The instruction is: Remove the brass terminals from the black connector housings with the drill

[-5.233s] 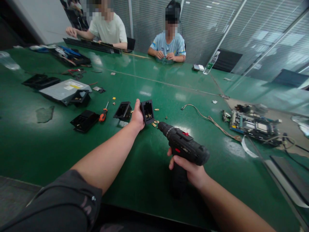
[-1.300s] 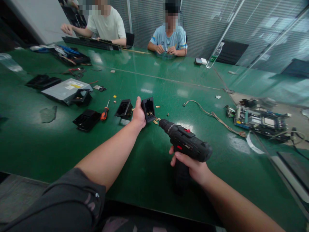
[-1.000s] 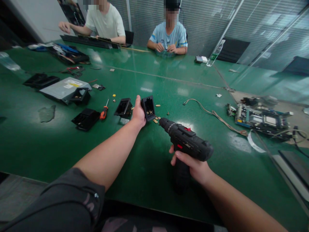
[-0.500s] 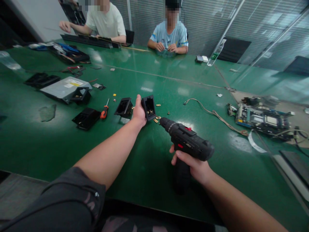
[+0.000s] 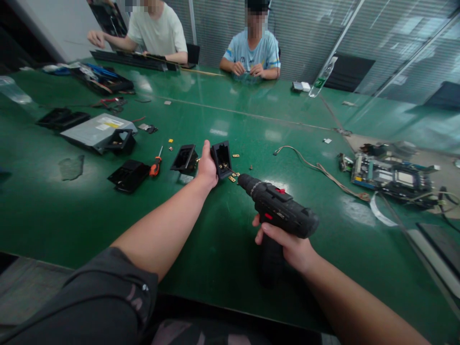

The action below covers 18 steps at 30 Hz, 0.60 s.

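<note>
A black open box (image 5: 222, 158) with small brass-coloured parts inside is held on its left side by my left hand (image 5: 207, 168), tilted on the green table (image 5: 201, 239). My right hand (image 5: 283, 239) grips a black power drill (image 5: 282, 206), its chuck pointing up and left to the box's lower right edge. Whether the bit touches anything inside is too small to tell. Small brass plates (image 5: 232, 178) lie between the box and the chuck. A second black box (image 5: 184, 159) stands just left of my left hand.
An orange screwdriver (image 5: 155, 167), a black tray-like part (image 5: 128, 176) and a silver metal case (image 5: 96, 130) lie to the left. A cable (image 5: 316, 166) and a circuit board (image 5: 393, 177) are at the right. Two people sit across the table, near a bottle (image 5: 323, 77).
</note>
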Motion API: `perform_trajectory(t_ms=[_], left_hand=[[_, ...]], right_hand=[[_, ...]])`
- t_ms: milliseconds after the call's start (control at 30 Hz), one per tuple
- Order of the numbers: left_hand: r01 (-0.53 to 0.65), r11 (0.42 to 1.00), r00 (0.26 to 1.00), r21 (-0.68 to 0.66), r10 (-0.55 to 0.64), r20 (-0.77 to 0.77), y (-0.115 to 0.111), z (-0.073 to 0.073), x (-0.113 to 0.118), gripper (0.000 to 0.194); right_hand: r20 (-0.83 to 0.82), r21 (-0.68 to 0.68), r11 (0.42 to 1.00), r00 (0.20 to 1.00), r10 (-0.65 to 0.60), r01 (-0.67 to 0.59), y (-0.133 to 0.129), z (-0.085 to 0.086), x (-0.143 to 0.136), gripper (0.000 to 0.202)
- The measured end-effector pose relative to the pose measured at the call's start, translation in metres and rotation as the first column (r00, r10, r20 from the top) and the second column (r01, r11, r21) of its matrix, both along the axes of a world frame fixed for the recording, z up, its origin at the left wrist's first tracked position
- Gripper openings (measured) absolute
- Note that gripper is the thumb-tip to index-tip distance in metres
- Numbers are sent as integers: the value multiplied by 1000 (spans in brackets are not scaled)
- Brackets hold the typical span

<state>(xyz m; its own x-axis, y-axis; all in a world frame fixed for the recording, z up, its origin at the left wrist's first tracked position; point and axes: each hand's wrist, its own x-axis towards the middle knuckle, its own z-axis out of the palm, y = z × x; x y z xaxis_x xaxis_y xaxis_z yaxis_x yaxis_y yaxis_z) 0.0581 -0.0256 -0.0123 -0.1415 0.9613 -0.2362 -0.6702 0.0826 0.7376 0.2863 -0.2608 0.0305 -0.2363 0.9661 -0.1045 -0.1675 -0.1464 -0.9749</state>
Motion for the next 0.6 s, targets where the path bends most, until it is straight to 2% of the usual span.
perform_trajectory(t_ms=[233,433,600], left_hand=[[-13,999,999,-39,11,-53,4,-7,-3,77],[-13,1000,999,1,13,-36,3,-3,-2,68],[-26,1000,998,-18,25,-50,2,-2,-1,72]], right_hand=[[-11,5,1000,1000,5,-5,1,-1,-1,38],[-17,4,1000,1000,6,-6,1,-2,-1,41],[-31,15,1000,1000,3,-3,1,-4,-1,38]])
